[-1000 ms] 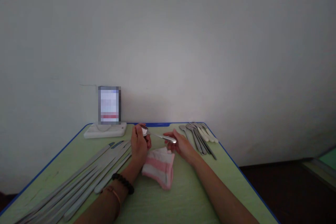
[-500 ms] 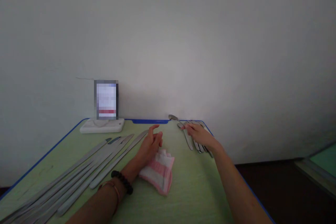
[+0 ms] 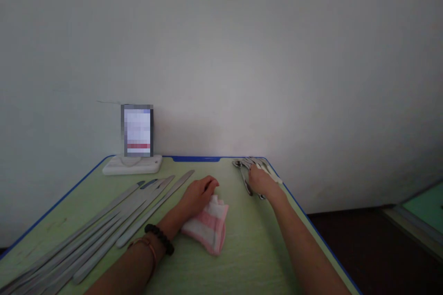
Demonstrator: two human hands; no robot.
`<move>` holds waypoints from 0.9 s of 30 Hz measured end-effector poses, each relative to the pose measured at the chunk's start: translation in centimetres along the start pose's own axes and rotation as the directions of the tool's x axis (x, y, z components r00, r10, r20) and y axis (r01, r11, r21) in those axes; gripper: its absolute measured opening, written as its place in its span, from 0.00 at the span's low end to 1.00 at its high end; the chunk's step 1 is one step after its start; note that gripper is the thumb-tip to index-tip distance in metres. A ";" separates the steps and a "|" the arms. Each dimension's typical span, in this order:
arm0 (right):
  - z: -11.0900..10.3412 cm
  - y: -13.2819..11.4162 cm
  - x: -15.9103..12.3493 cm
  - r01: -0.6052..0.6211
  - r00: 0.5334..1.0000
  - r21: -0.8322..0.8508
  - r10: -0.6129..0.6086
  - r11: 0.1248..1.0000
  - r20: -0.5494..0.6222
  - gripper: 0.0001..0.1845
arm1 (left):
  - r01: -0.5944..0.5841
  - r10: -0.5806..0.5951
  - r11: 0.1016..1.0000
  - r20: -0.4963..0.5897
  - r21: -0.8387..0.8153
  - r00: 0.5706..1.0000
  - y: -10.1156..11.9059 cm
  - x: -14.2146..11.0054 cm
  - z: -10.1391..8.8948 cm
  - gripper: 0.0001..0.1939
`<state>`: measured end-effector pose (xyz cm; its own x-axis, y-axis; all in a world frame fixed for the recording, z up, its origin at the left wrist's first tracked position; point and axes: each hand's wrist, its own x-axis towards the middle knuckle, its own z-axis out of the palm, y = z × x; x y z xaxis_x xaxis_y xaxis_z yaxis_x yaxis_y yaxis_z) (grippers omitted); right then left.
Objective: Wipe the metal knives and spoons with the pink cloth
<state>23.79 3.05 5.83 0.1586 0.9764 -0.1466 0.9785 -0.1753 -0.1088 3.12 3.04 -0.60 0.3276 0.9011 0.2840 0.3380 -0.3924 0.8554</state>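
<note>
As R hand (image 3: 261, 181) lowers to spoons (image 3: 237, 164), placement appears near-compl.; grip hidden, can't tell. L hand (image 3: 200, 193) half-curled, apparently empty.

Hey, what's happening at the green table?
A person's right hand is at the pile of spoons by the far right corner of the green table; whether it grips one is hard to see. The left hand, loosely curled, partly covers a pink-and-white cloth. Knives lie spread on the left.
</note>
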 end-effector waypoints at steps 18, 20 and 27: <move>0.1 -1.2 -1.2 0.049 0.999 -0.112 -0.048 0.993 0.012 0.24 | 0.015 -0.034 0.982 0.099 0.189 0.995 0.2 0.2 -0.2 0.17; 0.1 -1.2 -1.2 0.043 0.999 -0.125 -0.042 0.991 0.008 0.24 | 0.016 -0.037 0.979 0.103 0.203 0.994 0.2 0.1 -0.2 0.17; 0.5 -1.6 -1.3 0.013 1.000 -0.168 -0.014 0.986 -0.008 0.23 | 0.020 -0.046 0.974 0.113 0.227 0.992 0.2 0.1 -0.1 0.18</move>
<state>21.98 2.04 5.73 0.1457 0.9798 -0.1370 0.9887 -0.1391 0.0563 3.14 3.08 -0.30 0.4092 0.8918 0.1931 0.5355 -0.4061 0.7405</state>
